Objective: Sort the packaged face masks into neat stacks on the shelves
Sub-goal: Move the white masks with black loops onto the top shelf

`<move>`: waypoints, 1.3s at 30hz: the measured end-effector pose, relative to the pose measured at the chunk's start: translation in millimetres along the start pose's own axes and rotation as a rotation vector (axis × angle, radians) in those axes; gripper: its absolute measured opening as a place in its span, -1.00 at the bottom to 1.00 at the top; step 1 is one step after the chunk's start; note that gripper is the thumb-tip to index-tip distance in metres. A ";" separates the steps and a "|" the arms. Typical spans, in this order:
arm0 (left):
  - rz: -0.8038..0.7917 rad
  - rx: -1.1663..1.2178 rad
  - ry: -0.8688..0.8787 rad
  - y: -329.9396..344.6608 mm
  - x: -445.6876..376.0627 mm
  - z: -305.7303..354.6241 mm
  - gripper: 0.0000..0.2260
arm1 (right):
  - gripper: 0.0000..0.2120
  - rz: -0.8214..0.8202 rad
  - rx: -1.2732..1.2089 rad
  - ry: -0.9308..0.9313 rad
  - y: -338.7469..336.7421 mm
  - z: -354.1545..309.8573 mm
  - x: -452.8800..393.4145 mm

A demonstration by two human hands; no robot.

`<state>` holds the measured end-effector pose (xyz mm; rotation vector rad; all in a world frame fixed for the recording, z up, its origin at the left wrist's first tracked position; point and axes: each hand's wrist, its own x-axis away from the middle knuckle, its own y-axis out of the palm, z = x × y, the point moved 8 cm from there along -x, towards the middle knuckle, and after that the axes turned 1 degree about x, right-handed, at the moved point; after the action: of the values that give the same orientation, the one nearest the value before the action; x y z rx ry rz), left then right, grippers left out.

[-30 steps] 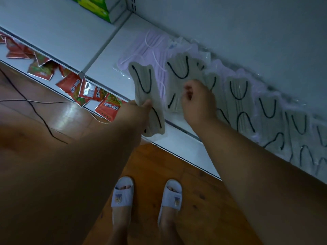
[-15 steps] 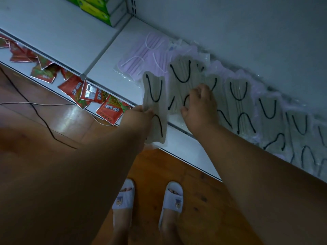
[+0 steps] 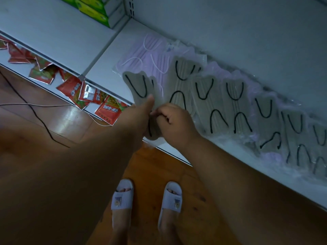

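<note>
My left hand [image 3: 137, 119] grips a small bunch of packaged grey face masks [image 3: 139, 85] with black ear loops, thumb pressed on top, held over the front edge of the white shelf [image 3: 104, 71]. My right hand [image 3: 174, 123] pinches the lower part of the same bunch, right beside my left. A row of grey packaged masks [image 3: 235, 105] lies overlapping along the shelf to the right. Packaged pink masks [image 3: 146, 55] lie behind the held bunch.
Red snack packets [image 3: 108, 110] lie scattered on the lower shelf at left. Green boxes [image 3: 92, 9] stand at the top. Thin cables [image 3: 35, 106] run across the wooden floor. My feet in white slippers [image 3: 122, 197] stand below the shelf edge.
My right hand drew back from the masks on the shelf and came to the bunch held by my left hand. The held bunch now shows a second mask.
</note>
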<state>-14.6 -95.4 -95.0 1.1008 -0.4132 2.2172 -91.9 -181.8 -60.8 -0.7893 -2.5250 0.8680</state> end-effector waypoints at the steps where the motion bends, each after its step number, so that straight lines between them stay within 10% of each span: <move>1: 0.042 -0.042 0.020 -4.1 -1.8 1.1 -0.55 | -0.79 0.047 0.019 -0.007 -0.8 1.6 -0.9; 4: 0.177 -0.143 0.045 -19.0 0.0 5.5 -0.70 | -0.76 0.303 0.275 0.051 -22.6 16.5 -9.1; 9: 0.190 -0.154 0.088 -26.1 -2.3 -0.3 -0.76 | -0.44 0.109 0.727 0.255 -17.9 53.5 -22.9; 19: 0.066 -0.105 0.077 -13.7 5.0 4.3 -0.72 | -0.83 0.330 0.126 0.201 -26.1 37.9 -2.4; 24: -0.009 -0.201 0.084 7.3 10.3 6.8 -0.81 | -0.63 0.161 0.175 -0.088 3.7 14.5 37.1; 39: 0.111 -0.197 0.096 -17.6 -4.5 -5.1 -0.94 | -0.42 0.092 0.706 0.328 -12.8 52.1 -18.9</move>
<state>-4.1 -81.1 -101.6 0.8825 -0.6493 2.2582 -107.6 -225.0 -94.2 -0.7272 -1.7246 1.4078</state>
